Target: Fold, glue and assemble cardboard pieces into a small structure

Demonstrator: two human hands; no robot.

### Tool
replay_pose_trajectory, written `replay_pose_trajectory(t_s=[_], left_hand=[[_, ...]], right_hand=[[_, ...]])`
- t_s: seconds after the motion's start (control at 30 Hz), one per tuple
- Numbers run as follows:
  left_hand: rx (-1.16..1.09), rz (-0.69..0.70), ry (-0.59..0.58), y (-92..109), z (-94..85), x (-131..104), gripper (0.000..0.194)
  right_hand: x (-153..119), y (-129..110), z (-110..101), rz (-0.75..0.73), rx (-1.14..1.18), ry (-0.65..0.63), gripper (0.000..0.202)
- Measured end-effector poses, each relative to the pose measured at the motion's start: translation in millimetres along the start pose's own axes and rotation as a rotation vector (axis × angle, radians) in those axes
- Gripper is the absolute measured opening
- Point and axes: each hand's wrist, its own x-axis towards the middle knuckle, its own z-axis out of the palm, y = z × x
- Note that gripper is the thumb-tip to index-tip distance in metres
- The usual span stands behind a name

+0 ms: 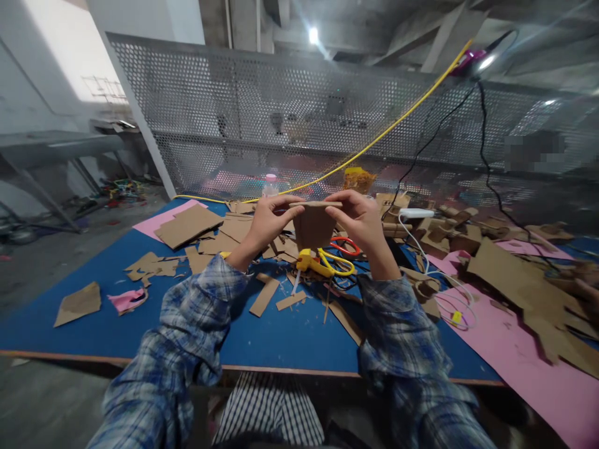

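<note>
Both hands hold one small brown cardboard piece (316, 226) above the middle of the blue table. My left hand (271, 223) pinches its upper left corner between thumb and fingers. At the upper right corner, my right hand (362, 223) grips it the same way. The top edge of the piece runs level between the two thumbs. Just below it lies a yellow glue gun (314, 264) with a pale tip. Scissors with yellow handles (344, 264) and a red-orange handle loop (346, 246) are beside the glue gun, partly behind my right wrist.
Cardboard scraps (152, 267) lie across the blue table (290, 343). Pink sheets (528, 362) and larger cardboard (515, 287) cover the right side, near a white power strip (416, 213) with its cable. A bottle (270, 186) stands behind my left hand. A person's hand shows at the right edge.
</note>
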Motion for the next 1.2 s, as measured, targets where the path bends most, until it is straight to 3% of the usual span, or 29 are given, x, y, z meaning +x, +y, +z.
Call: replay_pose_trajectory(t_s=[0.23, 0.5, 0.73, 0.93, 1.2], left_hand=[[0.261, 0.193, 0.017, -3, 6.7, -4, 0.014], [0.394, 0.257, -0.081, -6, 7.9, -5, 0.014], [0.373, 0.179, -0.056, -12, 9.8, -5, 0.010], [0.426, 0.195, -0.050, -17, 12.7, -5, 0.014], [0.268, 0.150, -0.172, -17, -2.2, 4, 0.015]], right_hand=[[-2, 5, 9, -0.190, -0.379, -0.091, 0.005], [-8, 16, 27, -0.254, -0.441, -0.059, 0.015], [-13, 18, 38, -0.186, -0.423, -0.004, 0.013], [-15, 23, 40, -0.239, -0.474, -0.004, 0.016], [-10, 29, 36, -0.200, -0.404, 0.005, 0.011]])
